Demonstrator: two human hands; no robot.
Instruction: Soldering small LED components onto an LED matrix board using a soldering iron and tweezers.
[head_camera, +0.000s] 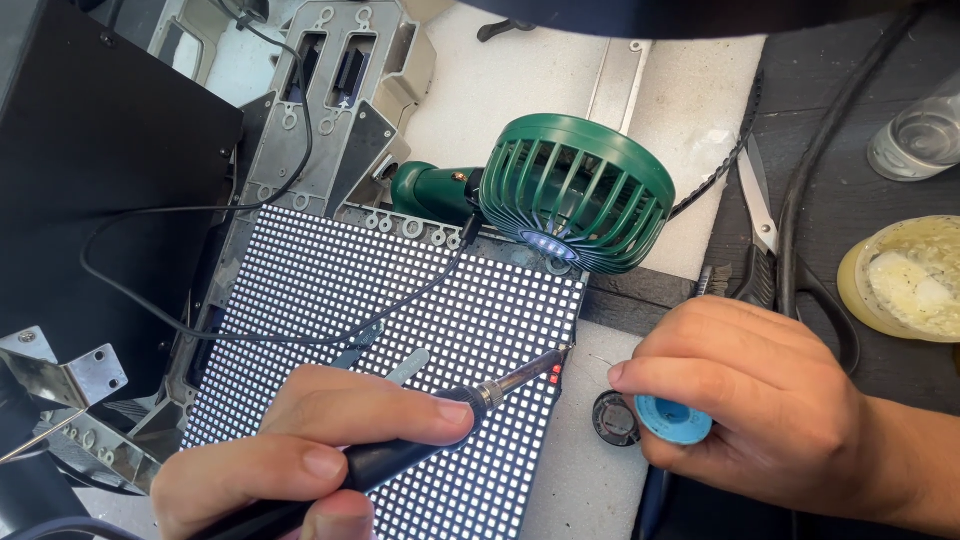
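My left hand (310, 450) grips a black-handled soldering iron (500, 385), its tip resting at the right edge of a lit dot-matrix panel (380, 300) where a few red dots glow. My right hand (760, 400) holds a blue spool of solder (672, 420), with a thin wire end sticking out toward the iron's tip. A pair of tweezers (395, 368) lies on the panel just above my left hand.
A small green fan (575, 190) stands behind the panel, a black cable running from it. Scissors (760, 230) and a yellowish tub (905, 275) lie at the right, a clear cup (920, 135) beyond. A black box (90, 160) and metal brackets (60, 375) sit left.
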